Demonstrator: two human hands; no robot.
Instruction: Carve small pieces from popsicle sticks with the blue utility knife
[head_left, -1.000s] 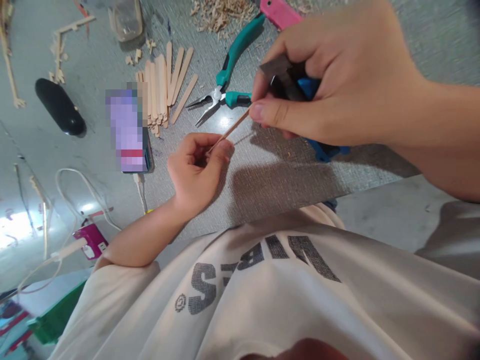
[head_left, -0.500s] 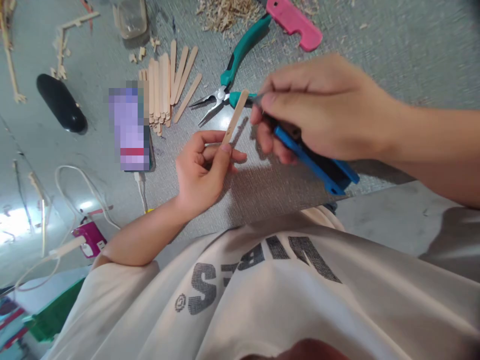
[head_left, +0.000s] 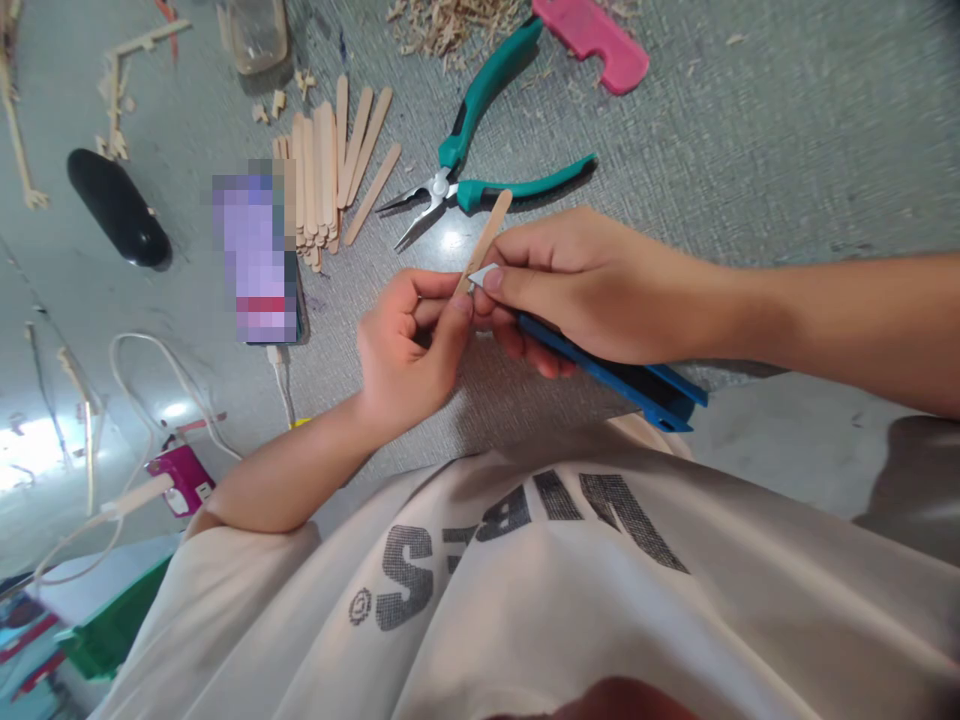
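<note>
My left hand point(head_left: 409, 350) is closed on a flat wooden craft stick point(head_left: 489, 228), pinching its lower end so it points up and away. My right hand point(head_left: 592, 290) is wrapped round a blue utility knife point(head_left: 622, 372). The knife's short metal blade tip point(head_left: 480, 275) rests against the stick just above my left thumb. Both hands hover over a grey textured mat point(head_left: 720, 130).
Teal-handled pliers point(head_left: 480, 150) lie open behind the hands. A pile of craft sticks point(head_left: 330, 170) sits left of them, beside a blurred phone point(head_left: 259, 255). Wood shavings point(head_left: 450, 20), a pink tool point(head_left: 592, 40), a black oblong object point(head_left: 116, 205) and white cables point(head_left: 150, 400) lie around.
My right hand came down and left from above the pliers, bringing the knife blade onto the stick. My left hand turned the stick from edge-on to flat.
</note>
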